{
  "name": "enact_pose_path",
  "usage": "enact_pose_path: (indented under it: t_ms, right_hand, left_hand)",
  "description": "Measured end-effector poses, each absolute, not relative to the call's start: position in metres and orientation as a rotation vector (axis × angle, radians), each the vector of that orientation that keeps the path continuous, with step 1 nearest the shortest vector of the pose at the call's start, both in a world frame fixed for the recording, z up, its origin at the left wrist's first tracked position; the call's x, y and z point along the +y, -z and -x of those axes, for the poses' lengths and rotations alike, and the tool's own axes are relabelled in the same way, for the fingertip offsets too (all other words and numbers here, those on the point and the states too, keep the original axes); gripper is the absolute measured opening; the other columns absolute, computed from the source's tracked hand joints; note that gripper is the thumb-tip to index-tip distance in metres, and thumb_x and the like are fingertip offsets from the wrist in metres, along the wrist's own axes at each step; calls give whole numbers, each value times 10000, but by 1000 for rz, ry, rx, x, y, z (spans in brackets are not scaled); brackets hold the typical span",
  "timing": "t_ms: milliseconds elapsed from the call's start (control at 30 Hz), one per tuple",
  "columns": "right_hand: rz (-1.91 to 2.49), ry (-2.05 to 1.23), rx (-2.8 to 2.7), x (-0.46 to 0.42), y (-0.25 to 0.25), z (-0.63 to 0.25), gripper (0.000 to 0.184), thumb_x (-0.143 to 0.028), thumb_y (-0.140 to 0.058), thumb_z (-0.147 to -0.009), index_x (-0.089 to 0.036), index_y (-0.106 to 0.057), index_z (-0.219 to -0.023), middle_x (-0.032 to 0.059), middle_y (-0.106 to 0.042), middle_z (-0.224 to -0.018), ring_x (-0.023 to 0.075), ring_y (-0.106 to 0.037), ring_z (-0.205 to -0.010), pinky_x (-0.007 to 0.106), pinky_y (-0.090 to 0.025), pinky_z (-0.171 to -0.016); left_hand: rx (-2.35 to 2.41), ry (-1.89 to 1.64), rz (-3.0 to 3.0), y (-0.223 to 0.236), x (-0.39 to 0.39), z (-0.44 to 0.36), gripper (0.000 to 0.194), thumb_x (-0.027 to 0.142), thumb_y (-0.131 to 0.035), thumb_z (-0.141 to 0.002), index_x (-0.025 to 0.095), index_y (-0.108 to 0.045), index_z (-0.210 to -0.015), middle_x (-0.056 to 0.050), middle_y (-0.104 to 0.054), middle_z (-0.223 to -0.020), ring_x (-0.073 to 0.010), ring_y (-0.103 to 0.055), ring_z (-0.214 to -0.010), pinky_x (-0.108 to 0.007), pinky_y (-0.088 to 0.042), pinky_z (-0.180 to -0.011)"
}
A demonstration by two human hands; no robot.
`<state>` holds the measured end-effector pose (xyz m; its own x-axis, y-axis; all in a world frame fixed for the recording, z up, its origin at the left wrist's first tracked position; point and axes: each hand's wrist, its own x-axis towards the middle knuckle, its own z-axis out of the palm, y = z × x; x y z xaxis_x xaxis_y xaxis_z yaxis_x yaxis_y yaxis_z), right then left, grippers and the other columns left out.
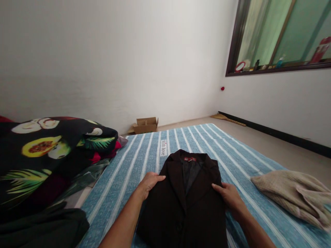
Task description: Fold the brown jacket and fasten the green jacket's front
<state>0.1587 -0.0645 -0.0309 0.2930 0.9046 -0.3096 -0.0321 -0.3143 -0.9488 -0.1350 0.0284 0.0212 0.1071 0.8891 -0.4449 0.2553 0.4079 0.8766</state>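
A dark blazer (199, 213) lies front up on a blue and white striped bed cover (144, 148), its collar pointing away from me. A red label shows inside the neck. My left hand (150, 184) grips the blazer's left side just below the shoulder, thumb on top and fingers tucked beneath the cloth. On the opposite side, my right hand (229, 196) holds the other edge in the same way. The sleeves are not clearly visible, and the lower part of the blazer runs out of view at the bottom.
Dark fruit-print fabric (51, 144) is heaped on the left, with a dark garment (43, 225) below it. A beige knitted garment (292, 193) lies at right. Beyond the bed are a cardboard box (146, 127), a straw broom (227, 119) and a window (281, 38) with small items on its sill.
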Motion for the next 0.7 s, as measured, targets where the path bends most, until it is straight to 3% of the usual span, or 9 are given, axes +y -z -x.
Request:
enact_pose_path:
  t_ms: [267,533,700]
  right_hand:
    - [1841,-783,-1136,-67,20,-161,254,-439,-569,-672,-212,-634,-580,23,-630,-557,239,-618,-620,292,-427,-526]
    - [1490,-1236,-727,-81,17,-146,337,-414,-652,-642,-169,-634,-873,55,-706,-777,247,-665,-765,326,-518,-658]
    - [1269,-1475,-481,-89,12,-137,419,-372,-699,-640,-162,-600,-988,72,-716,-838,258,-673,-821,356,-524,-757]
  left_hand:
    - [1415,-677,-1125,-12,35,134,238,294,-696,-545,151,-610,-717,-19,-665,-596,-199,-627,-531,-289,-480,-508]
    - [1276,-650,-1094,-8,35,139,396,360,-734,-555,126,-626,-856,-58,-700,-708,-224,-660,-632,-313,-509,-594]
    - [1259,-644,-1050,-4,37,139,361,340,-730,-570,117,-632,-836,-69,-704,-705,-212,-655,-600,-311,-513,-598]
